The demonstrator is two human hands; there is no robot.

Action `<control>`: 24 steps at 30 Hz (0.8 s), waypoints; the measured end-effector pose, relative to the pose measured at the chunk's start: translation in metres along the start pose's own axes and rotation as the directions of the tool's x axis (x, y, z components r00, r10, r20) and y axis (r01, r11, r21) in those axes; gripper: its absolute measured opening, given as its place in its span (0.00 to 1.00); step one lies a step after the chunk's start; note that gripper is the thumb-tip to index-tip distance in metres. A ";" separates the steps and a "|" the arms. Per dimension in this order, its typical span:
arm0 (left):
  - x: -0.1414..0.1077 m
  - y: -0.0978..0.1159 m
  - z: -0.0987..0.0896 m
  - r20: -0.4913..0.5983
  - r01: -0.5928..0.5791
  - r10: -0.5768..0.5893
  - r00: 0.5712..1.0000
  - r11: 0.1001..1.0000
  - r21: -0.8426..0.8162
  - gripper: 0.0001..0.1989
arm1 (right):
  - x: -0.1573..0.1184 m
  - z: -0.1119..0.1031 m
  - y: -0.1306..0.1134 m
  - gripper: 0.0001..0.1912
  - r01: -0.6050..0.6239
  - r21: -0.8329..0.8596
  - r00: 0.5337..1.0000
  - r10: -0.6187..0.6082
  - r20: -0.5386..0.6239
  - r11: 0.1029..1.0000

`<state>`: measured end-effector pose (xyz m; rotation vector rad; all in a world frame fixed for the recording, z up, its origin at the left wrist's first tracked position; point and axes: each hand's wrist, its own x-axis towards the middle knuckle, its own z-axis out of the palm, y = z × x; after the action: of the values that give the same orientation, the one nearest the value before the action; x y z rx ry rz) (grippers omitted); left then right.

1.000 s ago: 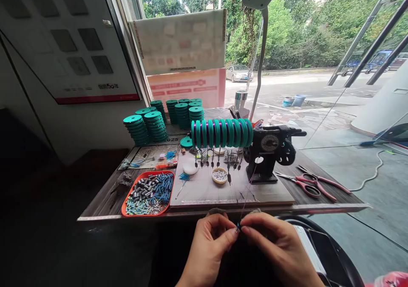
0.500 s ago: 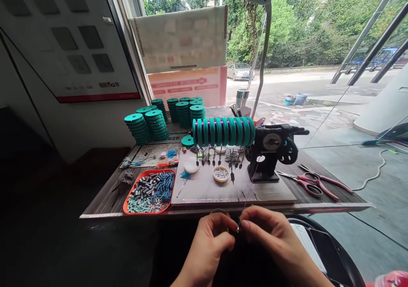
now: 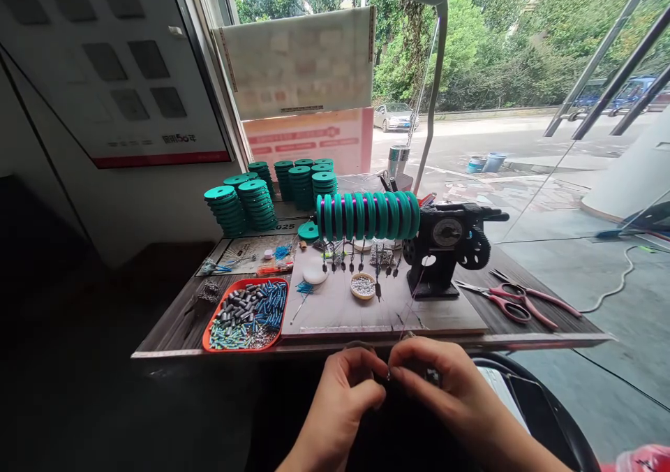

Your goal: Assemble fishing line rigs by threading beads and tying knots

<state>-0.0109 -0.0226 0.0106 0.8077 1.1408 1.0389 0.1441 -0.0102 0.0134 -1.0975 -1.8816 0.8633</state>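
My left hand is pinched closed just in front of the table edge. At its fingertips shows a tiny shiny metal piece, too small to name. My right hand is also pinched, its thumb and forefinger meeting that piece. A thin line runs from the right fingers up toward the black winding machine. Green foam line spools sit in a row on the machine's shaft. Dark float stops and small weights hang below them on lines.
An orange tray of small blue and grey parts stands left, near a shallow dish of white beads. Pink-handled scissors and pliers lie right. Stacked green spools stand behind. A phone rests below the table's right side.
My right hand has shifted slightly left, its fingertips now closer to the left ones. The left hand has barely moved. The lowest hanging weight has swung a little left.
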 end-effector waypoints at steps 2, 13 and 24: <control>0.001 0.001 0.000 0.029 0.001 -0.001 1.000 1.000 -0.012 0.08 | 0.002 -0.001 -0.001 0.05 0.022 -0.050 1.000 -0.021 0.013 0.999; 0.005 -0.005 -0.003 0.062 0.215 -0.206 0.977 0.934 -0.286 0.14 | -0.015 0.012 0.007 0.09 -0.076 0.115 0.977 0.097 -0.188 0.990; 0.002 -0.004 0.002 0.057 0.183 -0.174 0.983 0.925 -0.333 0.12 | -0.021 0.038 0.011 0.15 -0.309 0.540 0.930 0.368 0.000 0.783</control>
<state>-0.0080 -0.0221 0.0063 0.4345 0.9590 1.0303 0.1223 -0.0306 -0.0196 -1.1063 -1.2419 1.4044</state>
